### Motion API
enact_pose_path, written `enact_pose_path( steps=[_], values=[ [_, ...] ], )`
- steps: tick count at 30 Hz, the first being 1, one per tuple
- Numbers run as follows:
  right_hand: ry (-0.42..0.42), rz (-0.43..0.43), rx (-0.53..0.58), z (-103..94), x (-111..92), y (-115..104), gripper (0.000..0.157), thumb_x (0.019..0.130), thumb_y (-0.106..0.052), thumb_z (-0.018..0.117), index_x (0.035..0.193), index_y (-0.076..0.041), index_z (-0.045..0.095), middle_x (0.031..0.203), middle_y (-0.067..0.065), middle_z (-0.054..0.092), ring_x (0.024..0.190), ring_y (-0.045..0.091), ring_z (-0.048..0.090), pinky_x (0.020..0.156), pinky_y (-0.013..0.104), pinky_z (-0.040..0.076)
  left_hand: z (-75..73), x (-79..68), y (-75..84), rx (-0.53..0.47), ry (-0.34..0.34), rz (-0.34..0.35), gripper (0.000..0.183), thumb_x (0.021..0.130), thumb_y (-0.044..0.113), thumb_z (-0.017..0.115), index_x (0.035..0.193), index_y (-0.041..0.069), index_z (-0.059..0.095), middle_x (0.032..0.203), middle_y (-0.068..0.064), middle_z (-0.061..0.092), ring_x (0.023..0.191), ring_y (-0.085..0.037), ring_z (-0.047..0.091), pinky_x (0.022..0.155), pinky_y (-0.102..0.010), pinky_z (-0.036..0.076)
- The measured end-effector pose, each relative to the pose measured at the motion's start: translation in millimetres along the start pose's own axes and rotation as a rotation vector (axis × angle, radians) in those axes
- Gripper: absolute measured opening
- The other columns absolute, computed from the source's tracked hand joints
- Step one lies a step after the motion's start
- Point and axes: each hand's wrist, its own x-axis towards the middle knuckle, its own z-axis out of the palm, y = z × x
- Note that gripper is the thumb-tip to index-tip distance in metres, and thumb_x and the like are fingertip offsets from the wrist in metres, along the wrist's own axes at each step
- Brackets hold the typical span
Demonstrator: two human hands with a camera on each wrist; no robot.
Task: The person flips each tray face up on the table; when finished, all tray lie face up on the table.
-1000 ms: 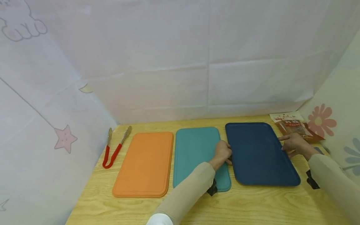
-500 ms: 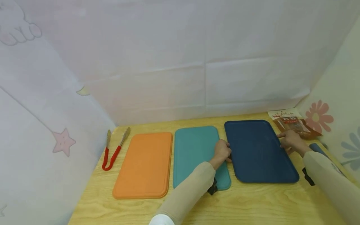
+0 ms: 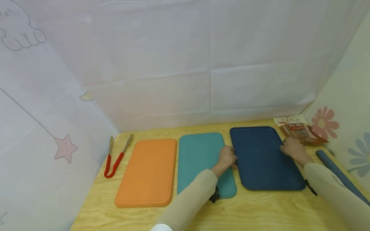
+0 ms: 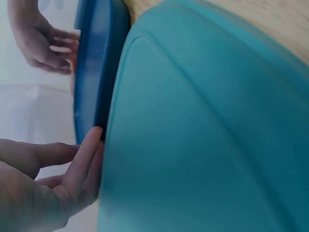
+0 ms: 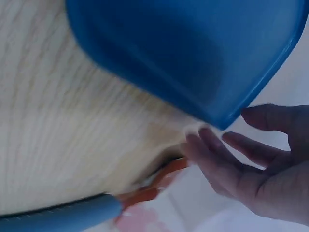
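Note:
A navy blue tray lies on the table at the right, in the head view. At its left rim, my left hand pinches the edge between thumb and fingers, reaching over a teal board. In the left wrist view the fingertips sit between tray and board. My right hand is at the tray's right rim. Its thumb meets the rim in the right wrist view, with the fingers below the edge and partly blurred.
An orange board lies left of the teal one, then red-handled tongs. Behind the right hand is a brown food packet. A grey-blue roll lies along the table's right side. Printed cloth walls stand behind and at both sides.
My right hand has shifted slightly left, and its extended forefinger has drawn in at the tray's rim. More of the grey-blue roll shows. The left hand and tray stay nearly in place.

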Motion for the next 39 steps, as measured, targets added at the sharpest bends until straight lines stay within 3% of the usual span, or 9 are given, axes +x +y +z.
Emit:
enact_pose_path(
  steps=[3, 5, 10, 15, 21, 25, 32, 36, 39],
  values=[
    [0.116, -0.106, -0.069, 13.8, -6, -23, 0.032, 0.088, -0.002, 0.052, 0.108, 0.023, 0.055, 0.087, 0.036, 0.06, 0.073, 0.047, 0.058, 0.06, 0.051, 0.049, -12.1, -9.4, -0.4, -0.049, -0.035, 0.073, 0.039, 0.088, -0.01, 0.058, 0.126, -0.003, 0.061, 0.092, -0.013, 0.067, 0.065, -0.021, 0.066, 0.055, -0.026, 0.054],
    [0.151, -0.147, -0.064, 22.3, -11, -40, 0.039, 0.09, -0.002, 0.055, 0.12, 0.022, 0.052, 0.101, 0.04, 0.058, 0.083, 0.051, 0.058, 0.065, 0.055, 0.049, -19.3, -15.8, 0.6, -0.099, -0.055, 0.115, 0.038, 0.091, -0.008, 0.057, 0.129, -0.001, 0.06, 0.087, -0.011, 0.063, 0.068, -0.023, 0.065, 0.057, -0.027, 0.055],
    [0.065, -0.132, 0.039, 42.5, -15, -77, 0.043, 0.095, -0.009, 0.056, 0.131, 0.014, 0.048, 0.116, 0.039, 0.054, 0.095, 0.049, 0.058, 0.071, 0.054, 0.05, -41.4, -25.8, -3.9, -0.163, -0.024, 0.133, 0.039, 0.093, -0.002, 0.057, 0.132, 0.002, 0.057, 0.102, -0.011, 0.062, 0.079, -0.021, 0.067, 0.057, -0.024, 0.056],
    [-0.019, -0.139, 0.153, 60.2, -17, -102, 0.046, 0.098, -0.012, 0.054, 0.137, 0.009, 0.045, 0.117, 0.032, 0.059, 0.098, 0.042, 0.062, 0.074, 0.049, 0.054, -88.0, -32.7, -32.1, -0.094, 0.07, 0.128, 0.038, 0.094, 0.004, 0.058, 0.132, 0.004, 0.057, 0.11, -0.014, 0.063, 0.088, -0.022, 0.066, 0.061, -0.027, 0.057],
    [-0.029, -0.192, 0.225, 69.5, -28, -119, 0.044, 0.098, -0.013, 0.054, 0.137, 0.007, 0.047, 0.124, 0.03, 0.057, 0.108, 0.042, 0.059, 0.08, 0.05, 0.053, -134.9, -48.4, -77.3, 0.124, 0.228, 0.107, 0.037, 0.091, 0.004, 0.06, 0.127, -0.003, 0.06, 0.112, -0.02, 0.064, 0.096, -0.033, 0.064, 0.071, -0.04, 0.054],
    [-0.04, -0.209, 0.255, 74.0, -30, -133, 0.044, 0.099, -0.014, 0.052, 0.138, 0.005, 0.047, 0.123, 0.028, 0.059, 0.107, 0.04, 0.06, 0.078, 0.047, 0.054, -142.3, -58.3, -93.1, 0.203, 0.264, 0.081, 0.037, 0.09, 0.006, 0.062, 0.125, -0.006, 0.059, 0.114, -0.023, 0.063, 0.104, -0.038, 0.06, 0.078, -0.048, 0.052],
    [-0.084, -0.249, 0.253, 91.2, -31, -158, 0.045, 0.098, -0.01, 0.052, 0.138, 0.008, 0.045, 0.128, 0.034, 0.052, 0.109, 0.046, 0.058, 0.073, 0.043, 0.055, -134.3, -70.9, -106.2, 0.319, 0.229, 0.036, 0.04, 0.088, 0.007, 0.067, 0.125, -0.007, 0.059, 0.122, -0.028, 0.058, 0.112, -0.043, 0.055, 0.09, -0.052, 0.049],
    [-0.108, -0.226, 0.24, 100.8, -28, -168, 0.047, 0.097, -0.01, 0.053, 0.139, 0.01, 0.043, 0.132, 0.033, 0.051, 0.067, 0.029, 0.062, 0.054, 0.034, 0.049, -133.1, -72.5, -111.3, 0.322, 0.2, 0.029, 0.042, 0.089, 0.007, 0.066, 0.126, -0.01, 0.056, 0.124, -0.03, 0.055, 0.114, -0.044, 0.054, 0.092, -0.052, 0.048],
    [-0.118, -0.193, 0.216, 106.5, -26, -171, 0.049, 0.096, -0.011, 0.054, 0.139, 0.01, 0.043, 0.134, 0.031, 0.049, 0.065, 0.026, 0.059, 0.058, 0.037, 0.049, -135.1, -72.6, -113.8, 0.315, 0.17, 0.03, 0.045, 0.089, 0.005, 0.066, 0.127, -0.015, 0.053, 0.127, -0.032, 0.053, 0.119, -0.045, 0.051, 0.097, -0.051, 0.044]
  ],
)
